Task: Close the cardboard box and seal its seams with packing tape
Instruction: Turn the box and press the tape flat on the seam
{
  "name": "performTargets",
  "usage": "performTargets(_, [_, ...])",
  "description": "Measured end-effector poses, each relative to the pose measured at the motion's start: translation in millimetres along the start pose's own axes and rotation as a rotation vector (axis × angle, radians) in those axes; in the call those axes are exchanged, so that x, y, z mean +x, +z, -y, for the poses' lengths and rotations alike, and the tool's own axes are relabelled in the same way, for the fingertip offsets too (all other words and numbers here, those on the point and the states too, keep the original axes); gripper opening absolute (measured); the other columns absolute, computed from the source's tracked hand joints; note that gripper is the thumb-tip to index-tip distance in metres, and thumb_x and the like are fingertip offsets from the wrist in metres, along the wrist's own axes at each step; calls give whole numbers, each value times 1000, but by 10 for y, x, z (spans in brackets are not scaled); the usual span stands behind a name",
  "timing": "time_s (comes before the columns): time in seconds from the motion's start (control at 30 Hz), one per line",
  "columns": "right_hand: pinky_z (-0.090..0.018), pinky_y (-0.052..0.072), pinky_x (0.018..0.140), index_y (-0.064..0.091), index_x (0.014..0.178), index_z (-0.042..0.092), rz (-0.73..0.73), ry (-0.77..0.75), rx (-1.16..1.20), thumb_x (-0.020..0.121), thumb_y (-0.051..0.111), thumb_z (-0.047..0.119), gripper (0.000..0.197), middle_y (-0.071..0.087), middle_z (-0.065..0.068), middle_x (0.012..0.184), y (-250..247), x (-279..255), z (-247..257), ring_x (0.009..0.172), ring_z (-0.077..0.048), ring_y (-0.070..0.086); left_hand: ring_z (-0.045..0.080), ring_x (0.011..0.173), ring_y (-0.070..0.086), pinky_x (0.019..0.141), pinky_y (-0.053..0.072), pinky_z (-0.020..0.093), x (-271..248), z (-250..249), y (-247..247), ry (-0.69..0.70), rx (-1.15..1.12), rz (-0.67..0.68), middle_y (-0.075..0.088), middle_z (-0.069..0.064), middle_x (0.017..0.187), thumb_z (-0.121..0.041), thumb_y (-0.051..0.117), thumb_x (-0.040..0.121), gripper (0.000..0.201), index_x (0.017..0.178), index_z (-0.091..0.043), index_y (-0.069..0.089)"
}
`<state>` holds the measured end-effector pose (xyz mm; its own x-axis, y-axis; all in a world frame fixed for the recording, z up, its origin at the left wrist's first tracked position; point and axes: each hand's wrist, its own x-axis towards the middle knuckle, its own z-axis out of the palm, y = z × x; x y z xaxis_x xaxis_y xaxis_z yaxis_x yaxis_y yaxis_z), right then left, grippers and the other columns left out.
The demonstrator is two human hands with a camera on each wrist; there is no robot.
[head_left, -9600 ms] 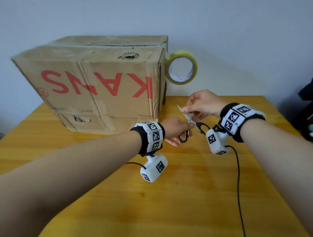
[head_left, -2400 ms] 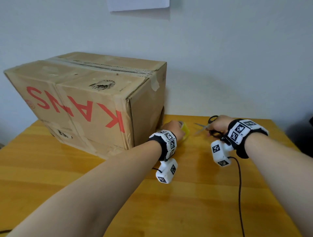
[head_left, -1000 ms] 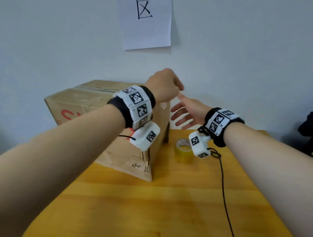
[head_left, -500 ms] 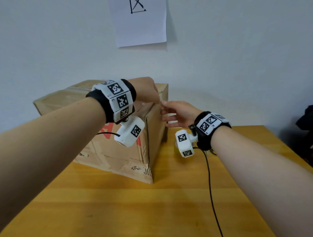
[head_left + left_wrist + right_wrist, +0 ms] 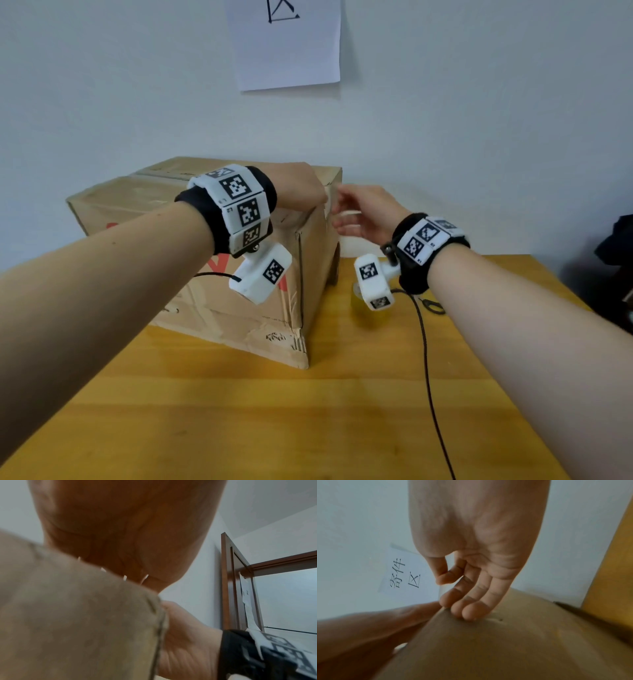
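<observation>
The closed cardboard box (image 5: 212, 318) with red lettering stands at the back left of the wooden table (image 5: 308, 411). My left hand (image 5: 301, 192) lies over the box's top right corner, and the fingers that show rest flat on the top. My right hand (image 5: 363, 212) is at the same corner, on the box's right side. In the right wrist view its thumb and forefinger pinch a loose clear tape strip (image 5: 444, 588), while the other fingers (image 5: 471, 611) touch the cardboard (image 5: 505, 649). The yellow tape roll (image 5: 358, 303) sits on the table, partly hidden by my right wrist camera.
Scissors (image 5: 433, 305) lie on the table right of the tape roll. A black cable (image 5: 426, 359) trails from my right wrist across the table. A paper sheet (image 5: 287, 44) hangs on the wall behind. A dark object (image 5: 616, 257) stands past the table's right edge.
The scissors and tape roll were set down on the table. In the last second both hands dropped from mid-air onto the box's top right corner, with the right hand closing in on the tape end.
</observation>
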<state>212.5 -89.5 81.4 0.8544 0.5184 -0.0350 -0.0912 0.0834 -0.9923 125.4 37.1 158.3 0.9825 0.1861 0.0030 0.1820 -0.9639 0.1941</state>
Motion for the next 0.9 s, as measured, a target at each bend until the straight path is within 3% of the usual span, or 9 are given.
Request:
performTargets(0.1, [-35, 56, 63, 54, 71, 12, -6, 40, 145, 101, 52, 26, 33, 58, -6, 64, 144, 12, 115, 57, -23, 57, 22, 119, 56, 86, 36, 29, -35, -19, -11, -2, 28, -4, 61, 8, 135, -21, 41, 102, 37, 133, -13, 61])
performTargets(0.2, [-38, 57, 69, 52, 75, 16, -3, 166, -104, 104, 46, 31, 34, 54, -4, 63, 162, 5, 6, 60, -23, 57, 25, 120, 57, 93, 42, 30, -42, 3, -25, 11, -12, 35, 62, 9, 133, -21, 41, 103, 36, 129, -11, 64])
performTargets(0.3, [-40, 58, 74, 58, 89, 17, 25, 242, -314, 103, 46, 38, 28, 64, -5, 81, 62, -53, -30, 70, -25, 65, 26, 119, 58, 107, 44, 39, -52, 95, -56, -4, -141, 61, 64, 5, 130, -31, 52, 97, 36, 124, -14, 68])
performTargets(0.4, [-39, 57, 78, 64, 111, 13, -84, 100, -195, 99, 55, 33, 25, 66, -7, 113, 35, -66, 78, 86, -26, 63, 23, 114, 59, 109, 42, 41, -32, 194, -58, -13, -233, 34, 68, 2, 121, -36, 57, 94, 35, 119, -17, 71])
performTargets(0.57, [-19, 44, 79, 69, 119, 23, -100, -210, -421, 99, 57, 27, 24, 63, 9, 116, 290, -141, 314, 103, -6, 55, 24, 94, 60, 95, 45, 37, -31, 357, -49, -41, -368, 6, 68, 6, 101, -40, 59, 93, 32, 106, -14, 72])
performTargets(0.63, [-23, 44, 92, 73, 112, 24, -24, -191, -563, 97, 56, 31, 23, 66, 7, 123, 407, -151, 321, 117, -10, 56, 24, 88, 58, 88, 46, 37, -72, 376, -50, -23, -384, 1, 69, 11, 99, -38, 62, 92, 30, 102, -12, 74])
performTargets(0.73, [-44, 35, 113, 75, 99, 37, -14, -190, -765, 91, 48, 46, 29, 68, 18, 114, 460, -99, 249, 120, -14, 56, 24, 87, 61, 83, 47, 34, -169, 349, -67, -6, -350, 14, 72, 7, 95, -40, 68, 88, 24, 102, -23, 78])
performTargets(0.8, [-45, 26, 115, 70, 89, 43, -42, -218, -887, 95, 45, 45, 26, 66, 22, 112, 470, -114, 269, 122, -13, 52, 21, 83, 60, 78, 46, 33, -230, 331, -67, 2, -287, 23, 70, 3, 88, -47, 70, 84, 25, 99, -29, 78])
performTargets(0.9, [-37, 20, 107, 68, 97, 41, -93, -224, -1019, 100, 43, 36, 26, 64, 17, 110, 465, -157, 335, 108, -9, 45, 17, 79, 60, 73, 45, 32, -334, 284, -29, 31, -138, 33, 67, -1, 81, -58, 69, 80, 36, 105, -33, 74])
